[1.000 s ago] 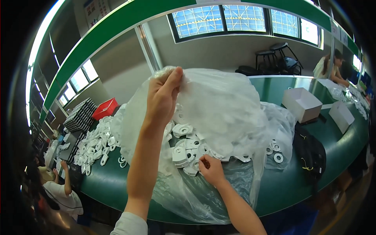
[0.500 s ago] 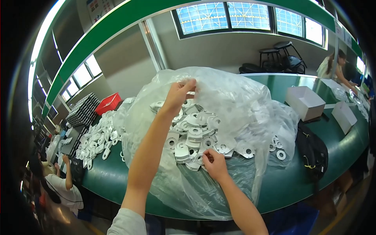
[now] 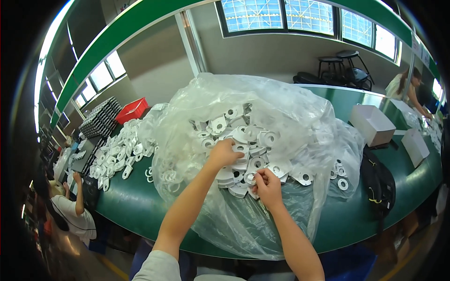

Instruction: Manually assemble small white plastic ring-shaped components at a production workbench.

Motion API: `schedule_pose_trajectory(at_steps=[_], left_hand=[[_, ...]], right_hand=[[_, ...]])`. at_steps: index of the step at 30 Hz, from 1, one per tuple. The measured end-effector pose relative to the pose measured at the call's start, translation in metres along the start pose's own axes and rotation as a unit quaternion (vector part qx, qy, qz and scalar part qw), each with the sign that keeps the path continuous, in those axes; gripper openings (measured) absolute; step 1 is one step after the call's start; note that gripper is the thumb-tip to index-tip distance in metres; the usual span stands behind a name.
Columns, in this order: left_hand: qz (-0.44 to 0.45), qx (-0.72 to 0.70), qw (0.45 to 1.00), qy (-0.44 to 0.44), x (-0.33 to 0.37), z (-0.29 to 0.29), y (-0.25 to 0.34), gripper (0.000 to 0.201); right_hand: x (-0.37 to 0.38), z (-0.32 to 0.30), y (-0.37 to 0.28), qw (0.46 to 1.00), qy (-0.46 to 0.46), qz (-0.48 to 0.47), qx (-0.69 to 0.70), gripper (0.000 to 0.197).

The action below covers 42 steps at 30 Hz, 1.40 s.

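Note:
A heap of white plastic parts with round holes (image 3: 269, 139) lies on and under a large clear plastic bag (image 3: 290, 107). My left hand (image 3: 225, 153) reaches into the middle of the heap, thumb and fingers apart, touching parts there; the undersides of its fingers are hidden. At the heap's near edge, my right hand (image 3: 270, 188) pinches a white ring-shaped plastic part (image 3: 250, 178) between thumb and fingers. The bag's near portion spreads flat below my hands over the green table (image 3: 126, 206).
More white parts (image 3: 117, 157) are piled at left, by a red bin (image 3: 132, 110) and stacked black trays (image 3: 99, 118). White boxes (image 3: 372, 124) and a black backpack (image 3: 378, 182) stand at right. Other people work at far left and far right.
My left hand has let go of the bag's raised edge and come down into the heap. My right hand has risen slightly, now with a ring-shaped part visible in it.

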<state>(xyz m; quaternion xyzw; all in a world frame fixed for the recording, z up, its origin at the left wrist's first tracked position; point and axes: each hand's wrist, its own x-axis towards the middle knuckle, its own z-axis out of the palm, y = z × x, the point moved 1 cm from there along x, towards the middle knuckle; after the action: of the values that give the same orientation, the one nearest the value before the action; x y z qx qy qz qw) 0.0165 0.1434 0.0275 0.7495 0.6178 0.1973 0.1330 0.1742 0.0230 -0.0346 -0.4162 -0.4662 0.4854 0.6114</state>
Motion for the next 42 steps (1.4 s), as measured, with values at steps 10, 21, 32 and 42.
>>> schedule_pose_trajectory(at_steps=[10, 21, 32, 42], left_hand=[[0.080, -0.211, 0.955, 0.192, -0.050, -0.025, -0.018, 0.041], [0.080, -0.621, 0.778, -0.054, -0.119, 0.012, 0.015, 0.026], [0.096, -0.560, 0.823, 0.018, -0.123, 0.032, 0.011, 0.022], [0.044, -0.649, 0.760, 0.022, -0.131, 0.035, 0.019, 0.023]], right_hand=[[0.006, -0.009, -0.003, 0.999, 0.015, -0.003, 0.045, 0.012], [-0.009, 0.007, -0.013, 0.962, 0.004, 0.145, 0.229, 0.019], [-0.012, 0.009, -0.005, 0.981, -0.067, 0.138, 0.121, 0.025], [-0.013, 0.010, -0.028, 0.994, -0.059, 0.036, 0.081, 0.008]])
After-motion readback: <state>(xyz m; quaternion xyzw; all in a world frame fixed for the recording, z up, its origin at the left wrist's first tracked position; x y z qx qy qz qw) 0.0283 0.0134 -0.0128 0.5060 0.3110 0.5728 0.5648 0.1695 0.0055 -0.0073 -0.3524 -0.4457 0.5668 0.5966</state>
